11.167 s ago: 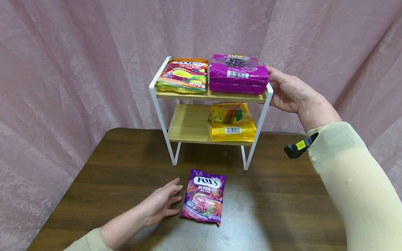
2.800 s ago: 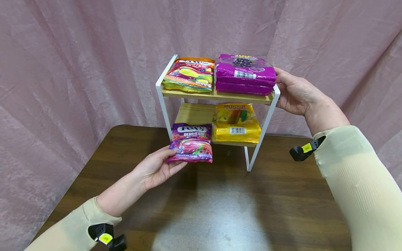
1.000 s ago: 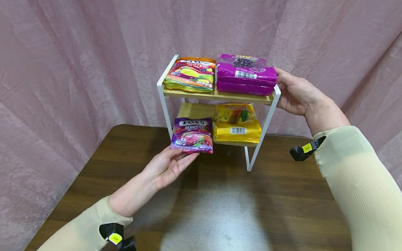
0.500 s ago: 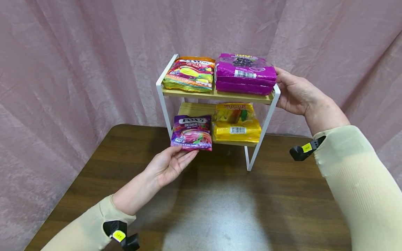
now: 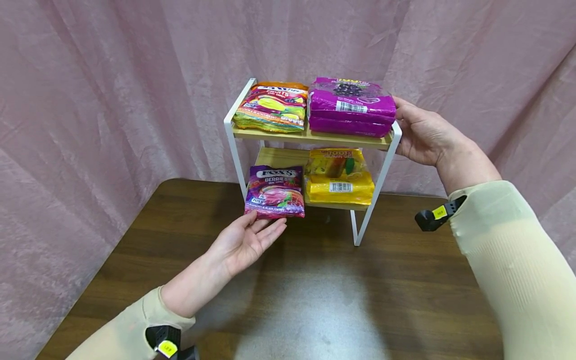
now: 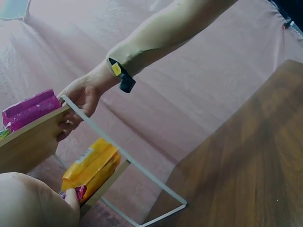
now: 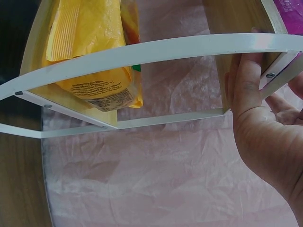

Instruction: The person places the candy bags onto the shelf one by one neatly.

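A purple candy bag (image 5: 275, 192) marked FOX'S BERRIES leans on the left side of the lower board of a two-tier shelf rack (image 5: 229, 145). My left hand (image 5: 243, 245) is at its front edge, palm up. The thumb touches the bag's lower left corner and the fingers stretch out just below it. The left wrist view shows only a sliver of the candy bag (image 6: 80, 192) beyond the thumb. On the right, my right hand (image 5: 420, 130) grips the rack's upper corner. In the right wrist view its fingers (image 7: 248, 87) reach under the top board.
On the top board lie a stack of colourful FRUITS candy bags (image 5: 272, 107) and a purple pack (image 5: 351, 107) with blackberries on it. A yellow pack (image 5: 339, 177) occupies the lower board's right side. The rack stands on a brown wooden table (image 5: 288, 300) before a pink curtain (image 5: 135, 90).
The berries bag came up from the table onto the lower board in my left hand and moved farther in. Lately the left fingers have loosened and dropped slightly below it. My right hand keeps its grip.
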Action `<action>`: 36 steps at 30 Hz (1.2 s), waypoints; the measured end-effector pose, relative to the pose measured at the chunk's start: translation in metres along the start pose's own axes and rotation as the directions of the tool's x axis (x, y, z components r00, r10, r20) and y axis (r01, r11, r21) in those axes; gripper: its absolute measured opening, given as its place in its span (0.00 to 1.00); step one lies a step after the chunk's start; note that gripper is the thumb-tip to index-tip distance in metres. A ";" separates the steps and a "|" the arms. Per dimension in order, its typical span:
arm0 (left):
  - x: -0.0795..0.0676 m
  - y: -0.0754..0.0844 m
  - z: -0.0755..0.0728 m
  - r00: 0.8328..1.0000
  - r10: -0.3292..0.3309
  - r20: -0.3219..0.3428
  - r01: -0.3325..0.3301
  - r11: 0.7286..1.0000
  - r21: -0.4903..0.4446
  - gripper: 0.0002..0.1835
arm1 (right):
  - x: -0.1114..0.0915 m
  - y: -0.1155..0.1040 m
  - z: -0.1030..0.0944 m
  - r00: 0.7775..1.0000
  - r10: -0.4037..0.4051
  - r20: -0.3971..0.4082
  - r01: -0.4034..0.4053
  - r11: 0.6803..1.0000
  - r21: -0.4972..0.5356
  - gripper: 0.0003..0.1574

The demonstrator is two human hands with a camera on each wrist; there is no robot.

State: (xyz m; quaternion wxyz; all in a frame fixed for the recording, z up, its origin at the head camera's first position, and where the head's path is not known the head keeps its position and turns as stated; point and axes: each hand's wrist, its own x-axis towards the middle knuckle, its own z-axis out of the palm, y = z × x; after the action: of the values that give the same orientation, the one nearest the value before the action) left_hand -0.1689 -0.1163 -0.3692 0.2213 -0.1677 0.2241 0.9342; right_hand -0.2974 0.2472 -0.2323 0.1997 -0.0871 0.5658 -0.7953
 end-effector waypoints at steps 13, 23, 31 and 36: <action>-0.003 -0.003 -0.004 0.999 0.014 -0.040 -0.015 0.999 -0.034 0.27 | -0.001 0.000 -0.001 1.000 -0.005 0.011 0.004 1.000 0.013 0.37; 0.006 0.000 -0.003 0.997 0.041 -0.061 -0.043 0.998 -0.037 0.29 | -0.001 0.000 0.000 1.000 0.000 -0.001 0.000 1.000 0.005 0.38; 0.020 0.008 0.005 0.996 0.048 -0.073 -0.055 0.994 -0.097 0.28 | 0.000 0.000 0.000 1.000 -0.001 0.004 0.001 1.000 0.000 0.38; 0.028 0.013 0.008 0.997 0.041 -0.064 -0.049 0.989 -0.137 0.29 | 0.000 0.000 0.000 1.000 0.000 0.010 0.000 1.000 0.002 0.38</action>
State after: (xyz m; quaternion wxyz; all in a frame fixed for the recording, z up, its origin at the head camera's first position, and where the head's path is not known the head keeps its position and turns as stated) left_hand -0.2010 -0.1134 -0.3694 0.1811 -0.2060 0.1689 0.9467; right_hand -0.2972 0.2474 -0.2325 0.2025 -0.0910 0.5639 -0.7955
